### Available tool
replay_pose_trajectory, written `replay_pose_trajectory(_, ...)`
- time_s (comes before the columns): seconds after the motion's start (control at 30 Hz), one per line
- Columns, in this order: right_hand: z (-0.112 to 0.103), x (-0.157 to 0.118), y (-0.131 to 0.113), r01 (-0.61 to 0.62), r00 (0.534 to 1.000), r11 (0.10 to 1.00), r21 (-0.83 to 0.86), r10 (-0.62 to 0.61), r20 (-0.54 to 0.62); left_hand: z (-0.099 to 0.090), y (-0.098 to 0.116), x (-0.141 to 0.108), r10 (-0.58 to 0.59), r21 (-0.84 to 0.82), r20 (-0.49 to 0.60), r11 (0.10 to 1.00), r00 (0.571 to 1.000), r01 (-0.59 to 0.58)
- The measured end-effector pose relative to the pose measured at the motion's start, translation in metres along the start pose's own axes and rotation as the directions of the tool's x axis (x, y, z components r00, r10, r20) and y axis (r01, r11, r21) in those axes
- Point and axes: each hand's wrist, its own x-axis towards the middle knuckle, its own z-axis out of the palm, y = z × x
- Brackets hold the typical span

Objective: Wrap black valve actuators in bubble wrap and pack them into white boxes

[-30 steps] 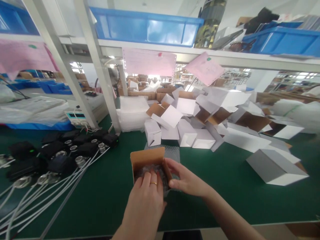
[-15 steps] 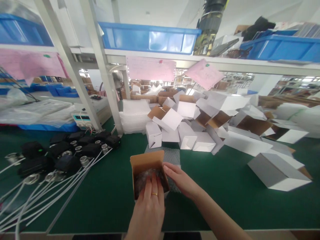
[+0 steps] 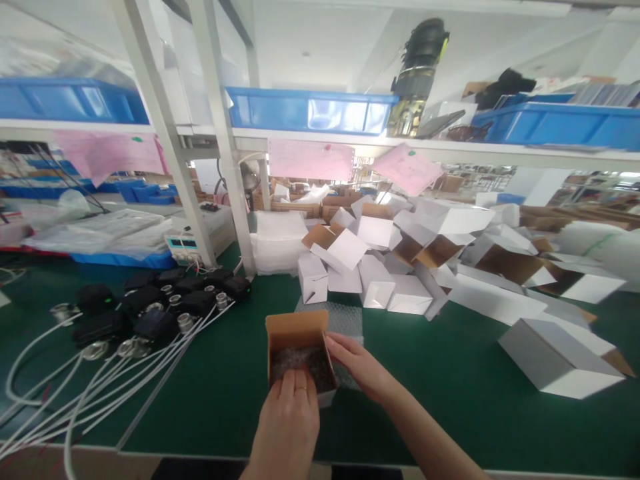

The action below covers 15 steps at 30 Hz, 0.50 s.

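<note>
A small cardboard box (image 3: 327, 399), white outside and brown inside, stands on the green table with its lid flap (image 3: 297, 321) raised at the far side. Clear bubble wrap (image 3: 295, 359) fills its inside; whatever lies beneath is hidden. My left hand (image 3: 293, 407), with a ring on one finger, reaches over the near rim, its fingers pointing down against the wrap and their tips out of sight. At the right wall my right hand (image 3: 357, 363) grips the box, thumb near the top edge. Under and behind the box lies a flat bubble wrap sheet (image 3: 345, 320).
Several black devices (image 3: 155, 323) with metal connectors and white cables (image 3: 145, 380) lie on the left. White boxes (image 3: 375, 283) are piled behind and to the right, one box (image 3: 560, 357) nearer. A white foam stack (image 3: 280, 243) sits by the post; blue bins (image 3: 310, 110) line the shelf.
My left hand has drawn back toward the near rim, its fingers now bent downward, and more of the wrap shows. My right hand stays at the box's right wall. The camera view has shifted.
</note>
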Motion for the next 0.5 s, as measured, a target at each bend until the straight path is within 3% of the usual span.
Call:
replay_pose_trajectory(0.1, 0.000, 0.001, 0.005, 0.009, 1.000, 1.000, -0.008, -0.009, -0.019, -0.018, -0.016, -0.007, 0.027, -0.178, -0.070, 0.983, 0.997, -0.040)
replay_pose_trajectory(0.17, 0.000, 0.002, 0.010, 0.001, 1.000, 1.000, -0.005, -0.001, -0.020, -0.033, -0.032, -0.013, 0.041, -0.330, -0.181, 0.939, 0.983, -0.099)
replay_pose_trajectory(0.2, 0.000, 0.003, 0.011, -0.005, 1.000, 1.000, -0.002, 0.005, -0.015, -0.039, -0.040, -0.016, -0.016, -0.384, -0.248, 0.920, 0.969, -0.083)
replay_pose_trajectory(0.27, 0.001, 0.004, 0.013, -0.013, 1.000, 1.000, 0.002, 0.013, -0.002, -0.044, -0.054, -0.022, -0.226, -0.463, -0.313, 0.884, 0.922, 0.059)
replay_pose_trajectory(0.33, 0.004, 0.005, 0.013, -0.014, 1.000, 1.000, 0.005, 0.014, 0.015, -0.038, -0.064, -0.025, -0.367, -0.544, -0.242, 0.818, 0.898, 0.188)
replay_pose_trajectory(0.37, 0.006, 0.006, 0.013, -0.013, 1.000, 1.000, 0.006, 0.013, 0.025, -0.032, -0.066, -0.026, -0.364, -0.579, -0.185, 0.790, 0.913, 0.198)
replay_pose_trajectory(0.43, 0.013, 0.009, 0.012, 0.001, 0.999, 1.000, 0.007, -0.001, 0.046, -0.018, -0.068, -0.026, -0.272, -0.630, -0.122, 0.765, 0.955, 0.137)
replay_pose_trajectory(0.5, 0.021, 0.014, 0.013, 0.041, 0.998, 0.999, -0.008, -0.040, 0.046, -0.005, -0.070, -0.025, -0.183, -0.650, -0.132, 0.758, 0.974, 0.054)
